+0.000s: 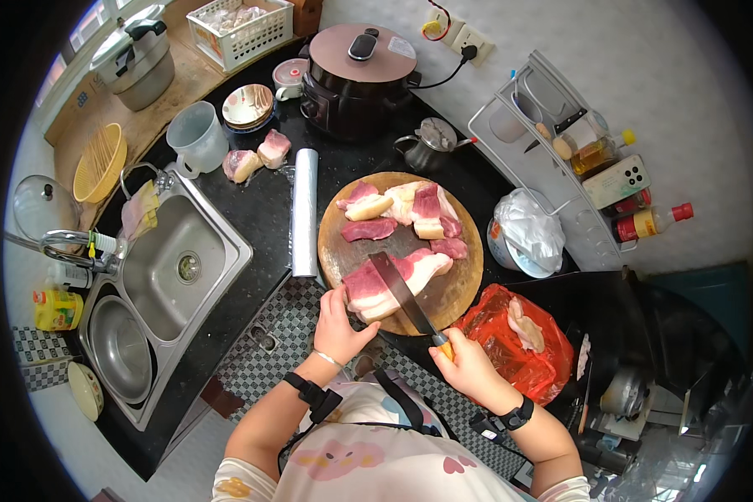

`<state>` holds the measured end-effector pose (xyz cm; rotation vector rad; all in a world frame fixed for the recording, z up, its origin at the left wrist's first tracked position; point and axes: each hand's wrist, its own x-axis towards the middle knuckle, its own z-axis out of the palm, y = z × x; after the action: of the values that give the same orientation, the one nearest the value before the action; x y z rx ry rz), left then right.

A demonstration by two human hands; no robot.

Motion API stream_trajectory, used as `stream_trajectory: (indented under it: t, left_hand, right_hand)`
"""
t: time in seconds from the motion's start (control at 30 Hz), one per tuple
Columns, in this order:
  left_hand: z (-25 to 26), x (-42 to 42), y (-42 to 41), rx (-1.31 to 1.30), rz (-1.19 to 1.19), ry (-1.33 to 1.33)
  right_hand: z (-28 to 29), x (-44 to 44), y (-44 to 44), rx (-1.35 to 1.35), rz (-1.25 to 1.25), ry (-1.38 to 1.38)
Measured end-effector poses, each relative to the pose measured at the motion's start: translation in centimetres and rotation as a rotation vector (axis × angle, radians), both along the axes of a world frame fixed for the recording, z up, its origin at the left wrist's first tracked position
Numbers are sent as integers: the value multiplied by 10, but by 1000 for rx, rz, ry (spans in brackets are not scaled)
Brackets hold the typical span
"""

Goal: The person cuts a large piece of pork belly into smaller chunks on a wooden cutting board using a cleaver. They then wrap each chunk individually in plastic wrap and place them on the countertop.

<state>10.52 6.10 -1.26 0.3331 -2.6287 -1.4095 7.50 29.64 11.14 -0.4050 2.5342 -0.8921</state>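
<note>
On a round wooden cutting board (408, 307) lies a large slab of raw meat (368, 283) with a thick pale fat layer. My left hand (342, 326) rests against the slab's near left end, fingers and thumb spread along it. With my right hand (467, 361) I grip the yellow-and-dark handle of a kitchen knife (403, 292). Its dark blade lies across the top of the slab; how deep the edge sits cannot be seen. Smaller meat pieces (369, 229) with red flesh and fat are on the board's far half.
A roll of plastic wrap (305, 213) lies left of the board, with two wrapped meat chunks (243, 165) beyond it. To the right are a red plastic bag (514, 364) holding pale meat and a bag-covered tub (527, 235). An electric pressure cooker (361, 81) stands behind; a steel sink (176, 270) is left.
</note>
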Motion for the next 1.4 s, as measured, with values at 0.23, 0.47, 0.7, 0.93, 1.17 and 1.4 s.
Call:
stream_trajectory:
  t: [0.23,0.47,0.7,0.93,1.17,1.4]
  left_hand:
    - [4,-16,15,-106,-87,-115]
    - [-4,-6,-6,-132,-139,-81]
    - [3,-7,-7,-44,-185,102]
    - [-18,-10,-2,-169,-231,212]
    - [-14,-18,0,-171,-205,204]
    - [-12,-22,2,-152,-208,220]
  right_hand:
    - [1,21,0,82,-101,7]
    - [16,30,-19,121,-61,71]
    - [9,36,-24,165,8,102]
    - [1,44,-25,179,-1,105]
    - [11,38,-40,319,31,49]
    - [32,22,-55,295,38,-91]
